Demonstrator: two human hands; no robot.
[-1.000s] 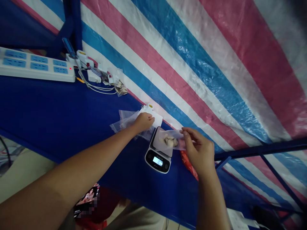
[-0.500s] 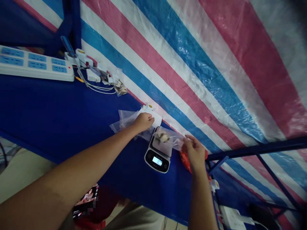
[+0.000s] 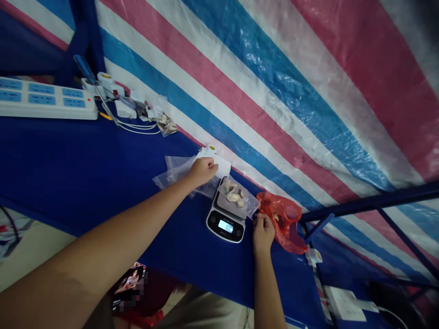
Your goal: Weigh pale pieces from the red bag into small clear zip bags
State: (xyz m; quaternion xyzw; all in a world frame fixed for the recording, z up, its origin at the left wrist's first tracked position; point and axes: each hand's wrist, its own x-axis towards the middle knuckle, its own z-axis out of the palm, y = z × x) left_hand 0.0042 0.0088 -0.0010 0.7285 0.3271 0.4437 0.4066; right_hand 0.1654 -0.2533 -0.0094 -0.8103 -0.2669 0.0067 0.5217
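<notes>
Presently, the left hand [image 3: 204, 171] is closed, with its fingers curled inward, and it lies over a white paper [image 3: 223, 167] and some flat clear bags [image 3: 174, 172]; whether something is inside this fist, I cannot tell. The clear bag with pale pieces [image 3: 235, 196] lies upon the plate of the digital scale [image 3: 224, 225], and one end of it reaches over the plate's side toward the right hand [image 3: 263, 232]. That hand has its fingers drawn together just at this end of the bag, but I cannot tell if they grip it or only touch it. The scale's display is lit, though its digits are too blurred to read surely. Just beside the right hand is a red plastic bag [image 3: 286, 212], crumpled and partly open. All these things are on a blue table [image 3: 103, 160], before a striped sheet [image 3: 240, 91]. Farther left lies a white power strip [image 3: 51, 101].
</notes>
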